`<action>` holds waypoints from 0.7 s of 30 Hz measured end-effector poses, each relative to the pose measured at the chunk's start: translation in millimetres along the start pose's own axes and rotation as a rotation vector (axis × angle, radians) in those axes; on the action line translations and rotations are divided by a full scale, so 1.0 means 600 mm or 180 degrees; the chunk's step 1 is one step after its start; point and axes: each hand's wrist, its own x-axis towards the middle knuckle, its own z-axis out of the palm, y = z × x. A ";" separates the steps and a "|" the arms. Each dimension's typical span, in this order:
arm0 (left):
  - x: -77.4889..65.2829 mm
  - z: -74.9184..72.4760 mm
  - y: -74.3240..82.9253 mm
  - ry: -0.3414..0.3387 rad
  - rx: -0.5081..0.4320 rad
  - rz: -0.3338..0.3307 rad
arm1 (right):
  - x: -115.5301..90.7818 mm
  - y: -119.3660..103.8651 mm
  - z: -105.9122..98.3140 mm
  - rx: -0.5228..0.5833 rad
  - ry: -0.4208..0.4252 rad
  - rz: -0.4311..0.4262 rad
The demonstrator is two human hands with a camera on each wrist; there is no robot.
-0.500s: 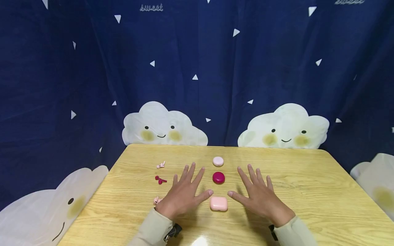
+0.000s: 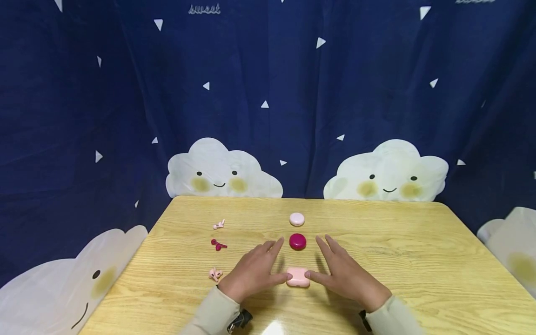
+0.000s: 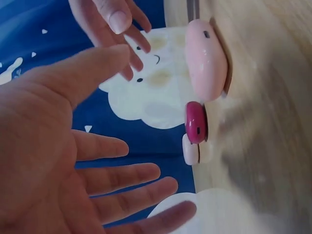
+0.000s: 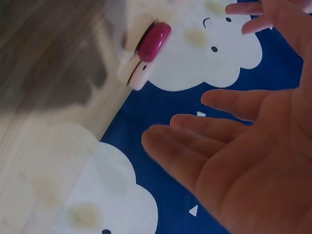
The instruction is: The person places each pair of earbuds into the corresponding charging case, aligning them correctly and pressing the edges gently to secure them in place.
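A pink rounded-rectangular earbud case (image 2: 298,278) lies on the table between my two hands. Above its left side, my left hand (image 2: 253,273) has its thumb tip overlapping the case in the head view; in the left wrist view its fingers are straight and spread, holding nothing. My right hand (image 2: 351,275) mirrors it, thumb at the case's right side, fingers extended around nothing. Beyond are a magenta round case (image 2: 298,241) and a pale pink round case (image 2: 297,219), both with lids down. In the left wrist view the pink case (image 3: 207,61) sits apart from the left hand.
Left of the hands lie earbuds in a column: pale pink earbuds (image 2: 219,224) farthest, magenta earbuds (image 2: 218,244) in the middle, pink earbuds (image 2: 215,274) nearest. The wooden table (image 2: 402,242) ends at a dark blue curtain (image 2: 293,93) with clouds.
Both hands have drawn in toward the pink case, their fingers less widely spread. The left hand has shifted right, so the nearest earbuds show fully. The cases have not moved.
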 end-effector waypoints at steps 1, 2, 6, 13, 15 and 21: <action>0.001 0.002 0.000 0.0017 0.0028 0.0026 | 0.001 -0.001 0.002 0.0018 -0.0014 -0.0013; 0.002 0.003 0.001 0.0025 0.0045 0.0048 | 0.002 -0.002 0.004 0.0005 -0.0013 -0.0040; 0.006 0.012 0.002 -0.0020 0.0024 0.0079 | 0.005 -0.006 0.014 -0.0062 0.0023 -0.0125; 0.014 0.028 -0.001 -0.0026 -0.0061 0.0200 | 0.011 -0.006 0.031 -0.0123 -0.0045 -0.0301; 0.016 0.033 -0.004 -0.0087 -0.0203 0.0196 | 0.013 -0.005 0.032 -0.0113 -0.0065 -0.0375; 0.021 0.048 -0.009 -0.0202 -0.0754 0.0054 | 0.026 -0.001 0.035 0.0096 -0.0137 -0.0509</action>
